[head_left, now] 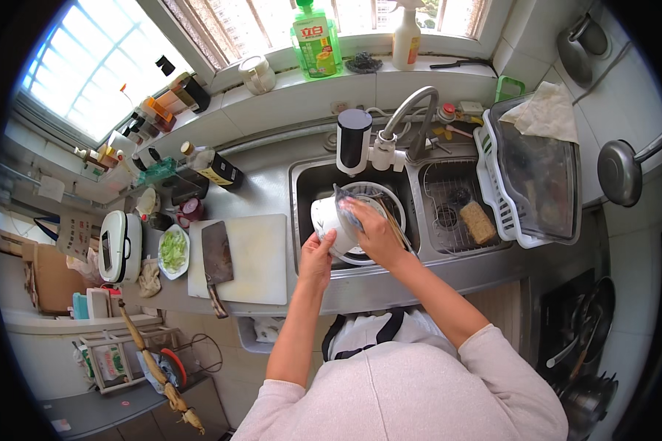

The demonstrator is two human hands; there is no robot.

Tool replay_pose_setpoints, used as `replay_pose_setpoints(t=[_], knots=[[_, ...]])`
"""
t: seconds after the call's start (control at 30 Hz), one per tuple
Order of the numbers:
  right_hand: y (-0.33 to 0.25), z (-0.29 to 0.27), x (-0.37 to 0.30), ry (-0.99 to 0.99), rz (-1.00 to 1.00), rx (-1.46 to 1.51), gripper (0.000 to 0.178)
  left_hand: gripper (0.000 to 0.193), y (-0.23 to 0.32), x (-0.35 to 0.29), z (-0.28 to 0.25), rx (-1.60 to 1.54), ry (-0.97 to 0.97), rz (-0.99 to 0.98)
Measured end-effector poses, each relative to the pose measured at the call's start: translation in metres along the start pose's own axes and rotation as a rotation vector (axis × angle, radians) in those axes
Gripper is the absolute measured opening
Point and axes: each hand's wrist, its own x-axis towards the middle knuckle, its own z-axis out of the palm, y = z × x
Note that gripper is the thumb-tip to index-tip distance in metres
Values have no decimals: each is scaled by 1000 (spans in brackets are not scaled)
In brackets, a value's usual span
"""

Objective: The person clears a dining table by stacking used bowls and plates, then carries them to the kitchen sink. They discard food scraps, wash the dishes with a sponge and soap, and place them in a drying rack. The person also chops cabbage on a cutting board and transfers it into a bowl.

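Observation:
Over the left sink basin, my left hand grips a white bowl by its lower side. The bowl is tilted toward the right. My right hand is closed on a bluish-grey cloth and presses it against the bowl's rim and inside. Beneath both hands sits a larger white round dish in the basin, partly hidden. Thin chopsticks lean out of it beside my right hand.
A curved faucet with a white-and-black unit stands behind the basin. To the right are a scrubbing sponge and a white draining basket. Leftward, a cleaver lies on a cutting board, beside a plate of chopped greens.

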Motion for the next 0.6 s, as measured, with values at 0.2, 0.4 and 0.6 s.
replay_pose_setpoints(t=[0.2,0.4,0.6], knots=[[54,-3,-3,-38,503,300,28,29,1,-11,7,-207,54,-9],[9,13,-31,6,449,211,25,37,-2,-1,-9,-349,120,66],[-17,18,-10,65,57,-3,29,31,-9,-2,1,-199,119,91]])
